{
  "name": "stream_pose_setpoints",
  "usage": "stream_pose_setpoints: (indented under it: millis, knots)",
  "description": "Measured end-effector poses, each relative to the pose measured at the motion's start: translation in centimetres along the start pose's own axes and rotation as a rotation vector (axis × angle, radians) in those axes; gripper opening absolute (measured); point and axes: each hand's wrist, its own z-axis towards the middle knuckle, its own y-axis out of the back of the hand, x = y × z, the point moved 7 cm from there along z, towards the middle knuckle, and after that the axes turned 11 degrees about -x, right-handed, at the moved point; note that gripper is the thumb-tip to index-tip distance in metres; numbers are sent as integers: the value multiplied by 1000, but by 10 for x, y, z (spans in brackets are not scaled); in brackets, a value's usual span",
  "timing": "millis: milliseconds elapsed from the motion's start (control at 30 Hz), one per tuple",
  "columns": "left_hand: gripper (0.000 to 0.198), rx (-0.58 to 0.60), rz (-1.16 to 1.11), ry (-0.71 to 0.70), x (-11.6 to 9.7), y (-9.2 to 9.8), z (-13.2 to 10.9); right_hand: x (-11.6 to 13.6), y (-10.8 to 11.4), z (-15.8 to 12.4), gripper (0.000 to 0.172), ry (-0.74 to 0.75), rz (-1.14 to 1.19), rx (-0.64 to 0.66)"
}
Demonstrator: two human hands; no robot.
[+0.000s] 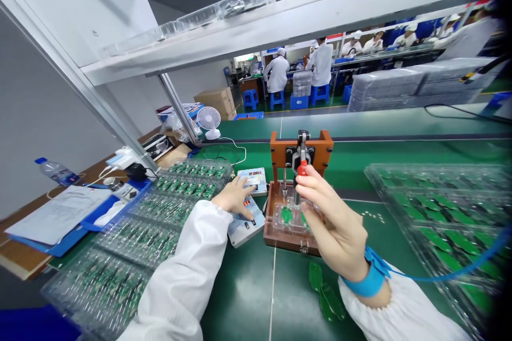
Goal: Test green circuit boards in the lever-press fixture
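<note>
My right hand [332,218] grips the red handle of a toggle clamp [303,169], which is mounted on an orange-brown wooden test fixture [302,144]. Inside the fixture's base, under a clear acrylic plate [290,221], lies a green circuit board [286,215]. My left hand [236,200] rests on a small white and blue tester box [246,228], with fingertips on its top near a red digit display. A second tester box [253,181] sits just beyond those fingers. Several loose green boards [325,292] lie on the mat below my right wrist, which wears a blue antistatic strap [366,277].
Clear plastic trays of green boards [164,229] fill the left of the green bench, and another tray [440,208] lies at right. Papers, a water bottle [56,171] and a white fan [208,118] stand further left. Co-workers in white [276,72] sit beyond a shelf.
</note>
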Motion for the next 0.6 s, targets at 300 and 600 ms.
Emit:
stream_pose_setpoints:
  millis: [300, 600]
  knots:
    - [129, 122, 61, -29, -6, -12, 7, 0, -2, 1, 58, 9, -11, -11]
    - [132, 105, 29, -17, 4, -5, 2, 2, -2, 0, 58, 16, -27, -7]
